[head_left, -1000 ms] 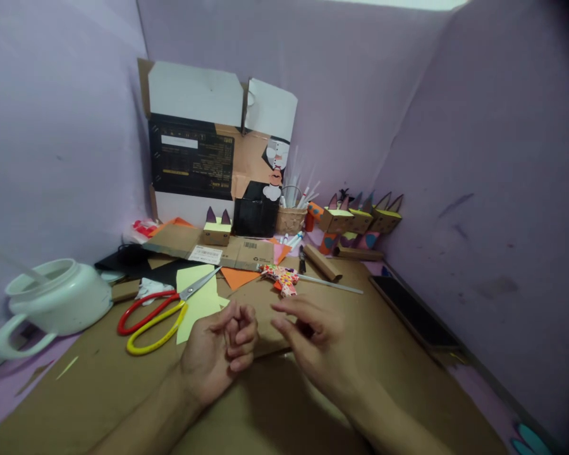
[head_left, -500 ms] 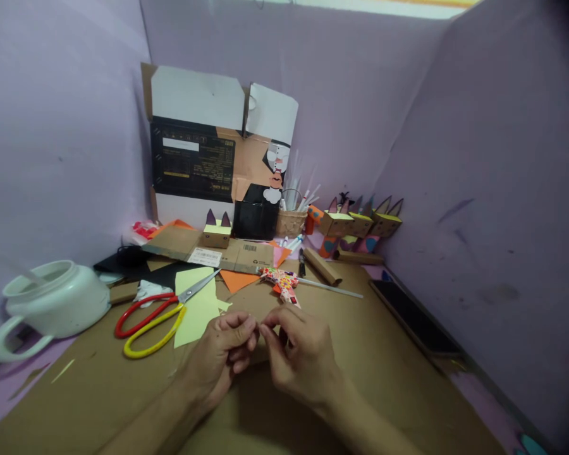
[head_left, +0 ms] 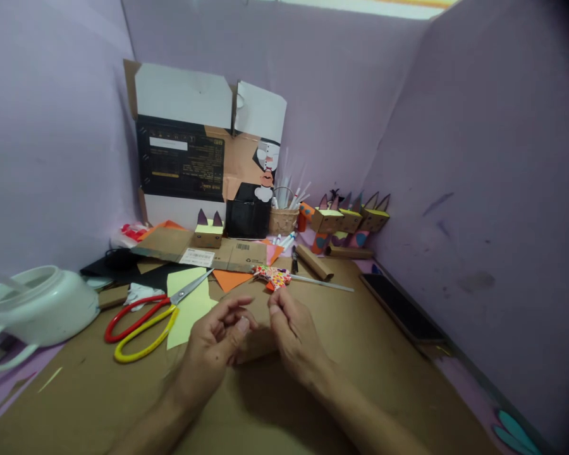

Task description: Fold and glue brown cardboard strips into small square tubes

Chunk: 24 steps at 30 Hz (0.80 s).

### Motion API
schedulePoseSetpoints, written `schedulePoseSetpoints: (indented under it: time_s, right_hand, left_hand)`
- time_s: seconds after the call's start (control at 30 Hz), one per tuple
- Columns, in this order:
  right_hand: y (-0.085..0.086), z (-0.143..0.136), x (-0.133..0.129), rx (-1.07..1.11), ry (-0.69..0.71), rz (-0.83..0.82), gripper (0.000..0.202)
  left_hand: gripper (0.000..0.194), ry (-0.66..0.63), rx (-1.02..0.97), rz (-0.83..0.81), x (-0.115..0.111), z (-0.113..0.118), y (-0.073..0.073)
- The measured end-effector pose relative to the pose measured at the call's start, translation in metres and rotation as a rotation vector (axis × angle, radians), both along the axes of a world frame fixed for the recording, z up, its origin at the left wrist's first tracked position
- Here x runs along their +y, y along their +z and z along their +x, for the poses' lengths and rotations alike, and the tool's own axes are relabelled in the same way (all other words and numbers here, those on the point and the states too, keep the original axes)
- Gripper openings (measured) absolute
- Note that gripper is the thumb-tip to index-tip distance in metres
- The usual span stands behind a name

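Note:
My left hand [head_left: 218, 341] is held over the cardboard sheet [head_left: 360, 379], its fingers curled and the thumb near the fingertips; anything between them is too small to tell. To its right, my right hand [head_left: 296, 335] has thumb and forefinger pinched together, with nothing clearly visible in the pinch. A brown cardboard piece [head_left: 258, 344] shows between and below the hands. Just beyond the right fingertips lies a colourful patterned piece [head_left: 272, 276]. Red and yellow handled scissors [head_left: 161, 316] rest left of my left hand, partly on light yellow paper [head_left: 187, 322].
A white teapot-like pot [head_left: 40, 309] stands at the left. Behind are an unfolded printed box [head_left: 183, 151], a small eared box [head_left: 208, 236] and a basket of sticks [head_left: 284, 219]. More eared figures [head_left: 327, 220] stand back right, near a dark flat device [head_left: 403, 309].
My hands have moved apart, the right one forward towards the patterned piece. The brown piece between them shows more. The whole view has shifted, with objects appearing further left.

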State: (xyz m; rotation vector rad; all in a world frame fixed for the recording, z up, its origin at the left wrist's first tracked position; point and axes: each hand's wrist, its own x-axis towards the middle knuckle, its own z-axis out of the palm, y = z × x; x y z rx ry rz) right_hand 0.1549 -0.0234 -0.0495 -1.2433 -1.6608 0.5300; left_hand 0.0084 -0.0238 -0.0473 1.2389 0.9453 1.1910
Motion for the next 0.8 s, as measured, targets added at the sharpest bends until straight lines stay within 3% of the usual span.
schedulePoseSetpoints:
  time_s: [0.1, 0.2, 0.27, 0.37, 0.47, 0.67, 0.8]
  right_hand:
    - [0.000, 0.008, 0.007, 0.176, -0.101, -0.027, 0.022]
    - [0.001, 0.011, 0.008, 0.306, -0.118, -0.054, 0.031]
    - [0.002, 0.009, 0.007, 0.291, -0.079, -0.041, 0.035]
    - [0.003, 0.004, 0.002, 0.188, -0.017, 0.066, 0.029]
    - [0.003, 0.000, -0.002, 0.119, 0.031, 0.159, 0.012]
    - [0.002, 0.000, -0.006, -0.025, 0.136, 0.303, 0.016]
    - [0.001, 0.002, -0.007, -0.219, 0.142, 0.281, 0.017]
  left_hand:
    - [0.030, 0.088, 0.011, 0.068, 0.002, -0.005, 0.003]
    - [0.023, 0.014, -0.182, -0.099, 0.006, -0.007, 0.003]
    - [0.022, -0.035, -0.277, -0.210, 0.008, -0.006, 0.003]
    - [0.024, -0.039, -0.269, -0.244, 0.010, -0.004, 0.002]
    - [0.023, 0.020, -0.189, -0.165, 0.010, -0.001, 0.001]
    - [0.011, 0.073, 0.044, 0.009, 0.008, -0.002, -0.002]
    - [0.009, 0.127, 0.271, 0.246, 0.003, -0.002, 0.000]
